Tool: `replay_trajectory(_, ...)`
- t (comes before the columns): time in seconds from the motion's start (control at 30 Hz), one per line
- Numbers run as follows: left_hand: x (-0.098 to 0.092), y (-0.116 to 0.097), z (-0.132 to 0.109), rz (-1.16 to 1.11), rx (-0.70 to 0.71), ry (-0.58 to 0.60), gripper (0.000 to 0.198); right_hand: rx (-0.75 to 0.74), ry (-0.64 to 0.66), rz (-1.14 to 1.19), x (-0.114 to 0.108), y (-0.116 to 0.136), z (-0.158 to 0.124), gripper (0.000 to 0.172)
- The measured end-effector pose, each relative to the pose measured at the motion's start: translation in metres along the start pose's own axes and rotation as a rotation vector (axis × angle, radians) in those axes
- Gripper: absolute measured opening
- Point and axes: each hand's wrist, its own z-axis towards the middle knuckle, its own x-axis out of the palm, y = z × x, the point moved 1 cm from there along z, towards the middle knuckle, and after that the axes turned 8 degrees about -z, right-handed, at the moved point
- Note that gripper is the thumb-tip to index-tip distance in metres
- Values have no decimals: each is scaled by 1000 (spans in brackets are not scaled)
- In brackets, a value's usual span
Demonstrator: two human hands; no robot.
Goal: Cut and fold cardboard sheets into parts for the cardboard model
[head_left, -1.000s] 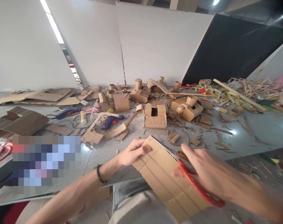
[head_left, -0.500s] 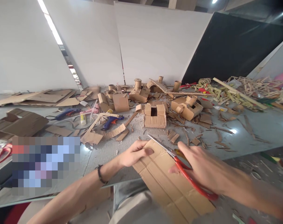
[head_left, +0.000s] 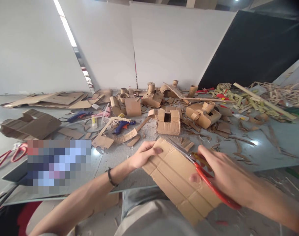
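Note:
A creased sheet of brown cardboard slants over the table's front edge, its far left corner pinched by my left hand, thumb on top. My right hand is wrapped round the handles of red-handled scissors. Their blades lie along the sheet's far right edge and point toward my left hand; whether they are fully closed I cannot make out. Just beyond the sheet sits a small cardboard box with a square opening in its top.
Several cardboard models, such as one with a curved body, stand at the back among scraps. Blue glue guns lie left of centre. At left are a cardboard piece, red-handled scissors and a blurred-out device. Bamboo pieces heap at right.
The whole view has shifted, so things appear further right. The scissor blades look closer together along the sheet's edge than before. My left hand keeps its hold on the corner.

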Motion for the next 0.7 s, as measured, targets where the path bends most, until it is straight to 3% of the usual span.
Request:
replay_trajectory(0.07,-1,-1,1,-8,-3,-25,37,56,85,-6,0,-2,-3,36)
replay_trajectory(0.17,0,0,0,5,-25,-23,38,69,113,-11,2,-2,-5,38)
replay_trajectory(0.3,3,1,-1,28,-57,-5,41,10,90,-73,3,5,-5,44)
replay_trajectory(0.7,-1,2,0,13,-69,-36,40,-85,60,-185,4,10,3,37)
